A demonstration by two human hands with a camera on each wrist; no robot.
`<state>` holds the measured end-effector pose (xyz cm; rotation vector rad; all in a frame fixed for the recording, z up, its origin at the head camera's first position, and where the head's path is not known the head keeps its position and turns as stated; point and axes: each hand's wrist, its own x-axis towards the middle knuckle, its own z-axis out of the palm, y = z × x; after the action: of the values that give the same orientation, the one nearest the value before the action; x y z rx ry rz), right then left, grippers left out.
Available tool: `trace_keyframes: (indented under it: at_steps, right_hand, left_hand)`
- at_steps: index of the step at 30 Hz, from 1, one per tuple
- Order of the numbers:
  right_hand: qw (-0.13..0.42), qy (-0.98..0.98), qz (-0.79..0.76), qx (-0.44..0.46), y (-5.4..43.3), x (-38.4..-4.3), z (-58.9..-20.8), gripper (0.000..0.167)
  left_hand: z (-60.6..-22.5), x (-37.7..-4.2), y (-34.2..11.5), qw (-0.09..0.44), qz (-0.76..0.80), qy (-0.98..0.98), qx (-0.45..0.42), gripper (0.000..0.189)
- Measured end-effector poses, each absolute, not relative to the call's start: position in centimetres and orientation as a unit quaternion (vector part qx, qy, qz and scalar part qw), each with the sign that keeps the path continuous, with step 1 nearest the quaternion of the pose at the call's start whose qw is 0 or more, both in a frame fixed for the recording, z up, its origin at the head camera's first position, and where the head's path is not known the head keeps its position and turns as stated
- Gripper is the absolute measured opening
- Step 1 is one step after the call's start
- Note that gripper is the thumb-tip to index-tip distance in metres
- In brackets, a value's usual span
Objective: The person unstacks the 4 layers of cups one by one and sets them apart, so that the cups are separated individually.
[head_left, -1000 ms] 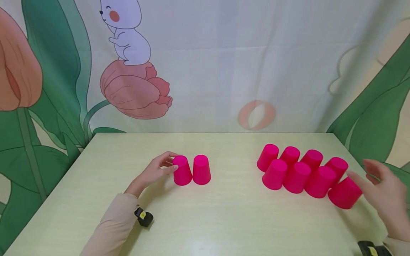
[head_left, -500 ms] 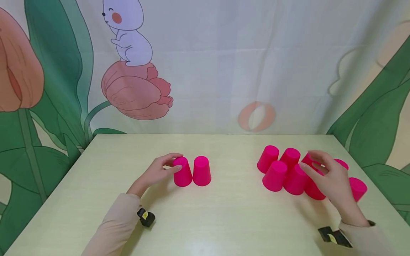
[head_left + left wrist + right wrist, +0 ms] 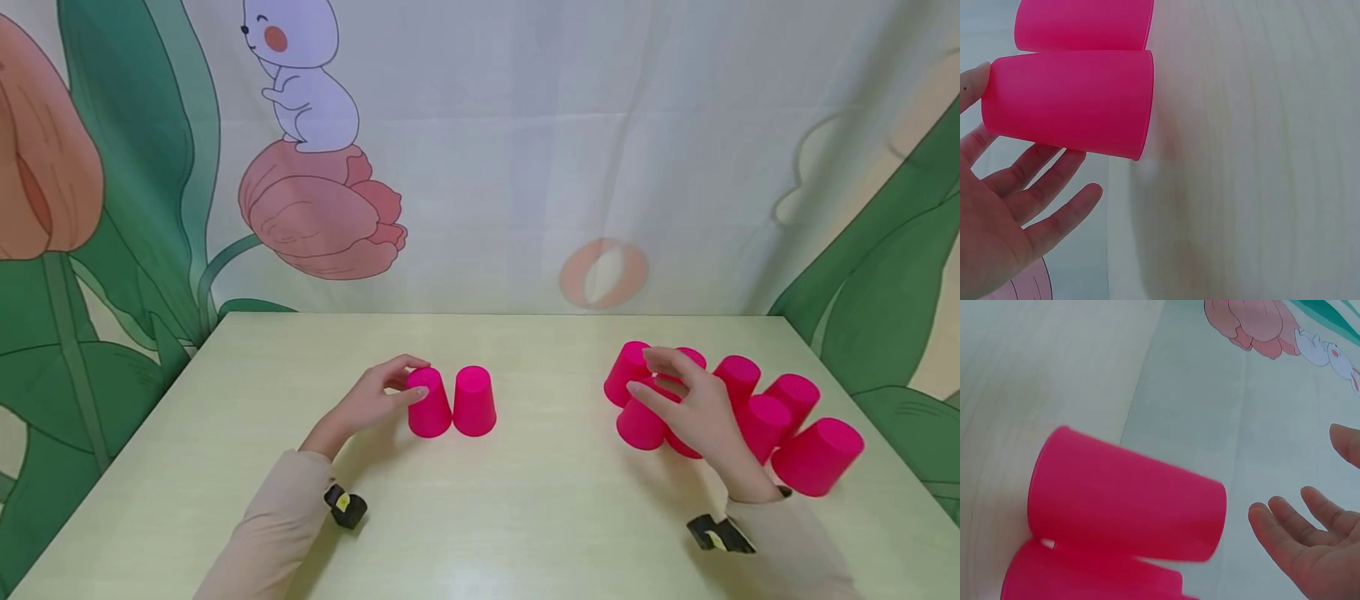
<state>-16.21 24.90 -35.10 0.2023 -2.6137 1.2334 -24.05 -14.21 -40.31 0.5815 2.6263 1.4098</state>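
Observation:
Two upside-down pink cups stand side by side left of centre. At the left cup, my left hand has its thumb on the near side and fingers behind, near the top. In the left wrist view, the thumb and fingers of the left hand lie against this cup. The other cup stands just right of it. My right hand hovers over the left part of a pink cup group, partly hiding it. In the right wrist view, the right hand is apart from the nearest cup.
Several upside-down pink cups, among them a back-left cup and a front-right cup, form two rows on the right of the pale table. A printed curtain hangs behind the table's far edge. Black wrist cameras hang by both sleeves.
My right hand has moved left from the right end of the cup group, passing over it. The front-right cup stood leaning closer to its row. My left hand has hardly moved.

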Motion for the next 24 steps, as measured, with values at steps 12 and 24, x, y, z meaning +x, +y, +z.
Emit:
trace_keyframes:
  at_steps: [12, 24]
  right_hand:
    - [0.069, -0.889, 0.441, 0.105, 22.2, -18.5, -36.0, 0.063]
    - [0.052, -0.872, 0.454, 0.173, 18.9, -20.3, -37.0, 0.061]
  left_hand:
    - [-39.8, -23.7, -13.9, 0.057, 0.467, 0.864, 0.180, 0.039]
    - [-39.9, -23.8, -13.8, 0.054, 0.468, 0.864, 0.177, 0.039]
